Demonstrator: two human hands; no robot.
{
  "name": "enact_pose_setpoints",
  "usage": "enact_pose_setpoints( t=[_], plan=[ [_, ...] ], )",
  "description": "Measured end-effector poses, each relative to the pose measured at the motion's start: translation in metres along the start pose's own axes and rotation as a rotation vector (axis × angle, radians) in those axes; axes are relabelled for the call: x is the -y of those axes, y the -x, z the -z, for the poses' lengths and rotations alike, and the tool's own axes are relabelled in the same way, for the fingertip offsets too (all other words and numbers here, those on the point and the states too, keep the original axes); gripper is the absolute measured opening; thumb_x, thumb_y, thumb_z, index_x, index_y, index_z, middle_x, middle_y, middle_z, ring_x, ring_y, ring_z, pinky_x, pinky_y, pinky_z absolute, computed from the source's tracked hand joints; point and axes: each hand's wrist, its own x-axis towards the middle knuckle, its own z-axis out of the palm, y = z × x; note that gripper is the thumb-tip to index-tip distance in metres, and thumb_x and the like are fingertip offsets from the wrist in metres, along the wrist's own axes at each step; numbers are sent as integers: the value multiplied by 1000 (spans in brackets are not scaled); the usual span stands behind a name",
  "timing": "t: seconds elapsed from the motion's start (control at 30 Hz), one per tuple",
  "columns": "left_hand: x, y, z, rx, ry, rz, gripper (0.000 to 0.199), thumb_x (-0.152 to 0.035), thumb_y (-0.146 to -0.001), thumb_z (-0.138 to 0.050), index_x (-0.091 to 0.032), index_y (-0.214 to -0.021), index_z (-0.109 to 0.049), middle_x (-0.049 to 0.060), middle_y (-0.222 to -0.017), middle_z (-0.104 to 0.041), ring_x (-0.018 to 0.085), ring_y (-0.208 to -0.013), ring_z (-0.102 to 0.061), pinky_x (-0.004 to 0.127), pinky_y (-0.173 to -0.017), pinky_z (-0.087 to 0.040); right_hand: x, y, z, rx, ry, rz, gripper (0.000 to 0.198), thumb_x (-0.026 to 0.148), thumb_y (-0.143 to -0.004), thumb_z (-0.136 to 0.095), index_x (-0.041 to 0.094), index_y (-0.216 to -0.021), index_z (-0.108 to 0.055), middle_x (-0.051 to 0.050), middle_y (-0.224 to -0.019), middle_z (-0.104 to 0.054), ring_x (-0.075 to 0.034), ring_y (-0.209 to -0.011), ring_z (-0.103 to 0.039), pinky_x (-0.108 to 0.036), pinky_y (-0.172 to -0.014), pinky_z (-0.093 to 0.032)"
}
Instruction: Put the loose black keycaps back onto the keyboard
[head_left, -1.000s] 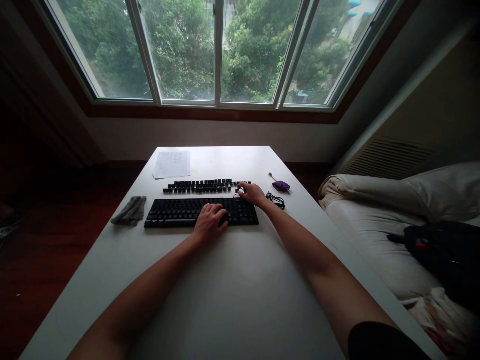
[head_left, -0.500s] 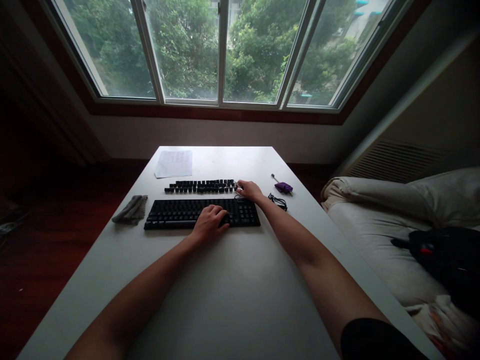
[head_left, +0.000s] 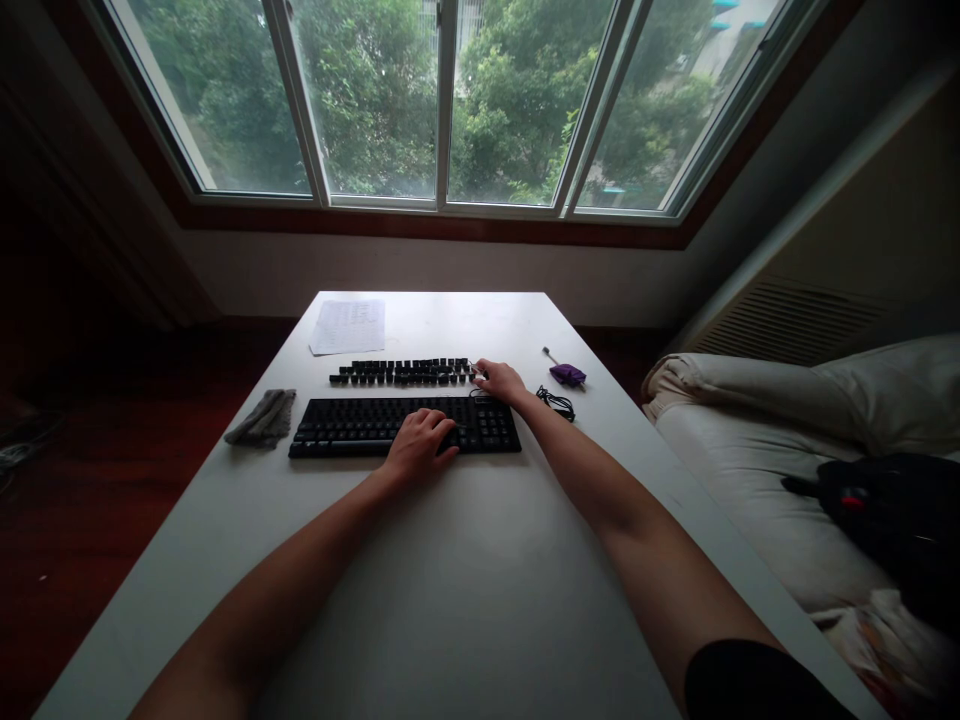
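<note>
A black keyboard [head_left: 352, 425] lies lengthwise on the white table. On its right half rests my left hand [head_left: 421, 440], fingers laid on the keys and thumb apart from them. Behind the keyboard stand two rows of loose black keycaps [head_left: 405, 372]. My right hand [head_left: 501, 382] is at the right end of these rows, past the keyboard's top right corner. Its thumb and fingers are closed together around something small that I cannot make out. The keyboard's cable [head_left: 555, 403] lies bundled beside my right wrist.
A grey cloth [head_left: 262, 418] lies left of the keyboard. Farther back is a sheet of paper [head_left: 349, 328]. At the right edge are a purple cloth [head_left: 568, 375] and a small brush [head_left: 551, 355]. A couch [head_left: 735, 480] with a black bag [head_left: 892, 510] stands to the right.
</note>
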Motion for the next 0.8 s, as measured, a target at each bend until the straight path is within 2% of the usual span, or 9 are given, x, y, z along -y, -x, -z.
enact_pose_setpoints(
  t=[0.3,0.47,0.57,0.67,0.8],
  plan=[
    [1,0,0,1,-7,-1,38,-39,-87,-67,-25,-121,-62,9,-121,-61,29,-115,-51,46,-100,-43,3,1,-4,-36,-102,-22,29,38,-86,-67,26,-112,-68,-6,-105,-74,-22,-91,-65,-27,-75,-43],
    [0,1,0,5,-10,-5,38,-39,-87,-66,-24,-122,-62,9,-121,-60,29,-115,-51,46,-100,-43,4,6,4,-141,-193,-22,29,41,-90,-62,24,-113,-66,-7,-102,-74,-23,-92,-66,-29,-78,-45],
    [0,0,1,10,-15,-6,38,-40,-88,-66,-24,-122,-62,9,-121,-61,29,-114,-51,46,-100,-43,8,10,13,-215,-312,37,29,40,-99,-46,21,-108,-67,-7,-101,-73,-22,-90,-65,-30,-79,-45],
    [1,0,2,13,-17,-5,39,-40,-88,-66,-24,-122,-62,9,-121,-61,29,-114,-51,46,-100,-43,16,18,24,-276,-435,117,35,40,-101,-41,19,-104,-68,-7,-99,-73,-20,-89,-65,-31,-80,-46],
    [1,0,2,6,-11,-3,39,-39,-87,-67,-24,-123,-61,9,-121,-61,29,-115,-51,46,-100,-43,31,37,38,-304,-699,188,42,51,-101,-39,21,-107,-67,-2,-76,-68,-16,-66,-61,-30,-69,-48]
  ],
)
